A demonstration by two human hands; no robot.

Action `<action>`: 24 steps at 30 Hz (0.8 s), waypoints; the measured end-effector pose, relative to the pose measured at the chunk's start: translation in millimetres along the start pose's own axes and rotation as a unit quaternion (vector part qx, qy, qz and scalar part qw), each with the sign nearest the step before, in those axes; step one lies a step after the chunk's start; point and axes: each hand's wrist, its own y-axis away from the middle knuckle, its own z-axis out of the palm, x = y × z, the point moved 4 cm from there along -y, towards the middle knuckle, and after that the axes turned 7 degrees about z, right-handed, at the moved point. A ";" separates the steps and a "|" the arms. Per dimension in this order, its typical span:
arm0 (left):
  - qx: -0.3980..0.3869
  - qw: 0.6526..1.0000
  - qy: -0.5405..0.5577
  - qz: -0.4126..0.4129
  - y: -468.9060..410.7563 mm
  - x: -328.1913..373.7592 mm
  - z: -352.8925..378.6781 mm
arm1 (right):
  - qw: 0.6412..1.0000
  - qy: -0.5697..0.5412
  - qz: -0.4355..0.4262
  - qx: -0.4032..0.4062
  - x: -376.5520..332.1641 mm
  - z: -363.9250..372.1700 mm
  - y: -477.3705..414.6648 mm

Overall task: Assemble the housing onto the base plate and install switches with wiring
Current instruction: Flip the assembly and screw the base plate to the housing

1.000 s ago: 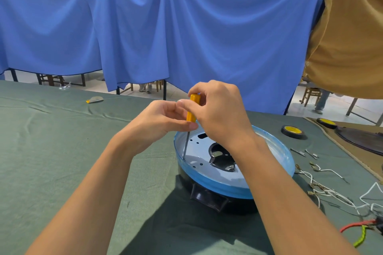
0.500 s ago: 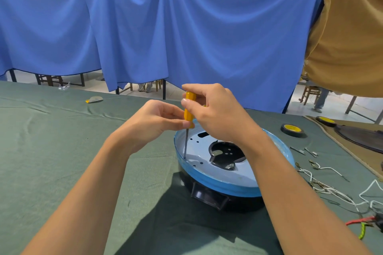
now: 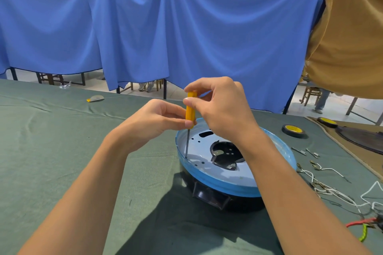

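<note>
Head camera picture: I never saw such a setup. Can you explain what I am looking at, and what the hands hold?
There is no robot: a camera on a person's head looks down at their two bare hands. The left hand and the right hand both pinch an upright yellow screwdriver, whose tip stands near the left rim of a round blue-edged plate. The plate sits on a black housing on the green table. To the right lie white wires and a tape roll.

orange screwdriver (image 3: pixel 190 109); pale blue plate (image 3: pixel 228 170), black housing (image 3: pixel 215 194); green table (image 3: pixel 62 151); blue drapes (image 3: pixel 186 27); white wires (image 3: pixel 331 190).
</note>
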 end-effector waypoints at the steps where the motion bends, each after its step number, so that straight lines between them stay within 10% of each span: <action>1: 0.003 1.000 0.003 0.004 -0.6 -0.3 1.9 | 1.000 0.016 -0.002 0.021 0.4 -0.4 0.3; 24: 0.053 0.999 0.006 0.009 -4.7 -6.5 3.2 | 0.999 0.042 -0.006 0.016 0.4 0.2 -0.2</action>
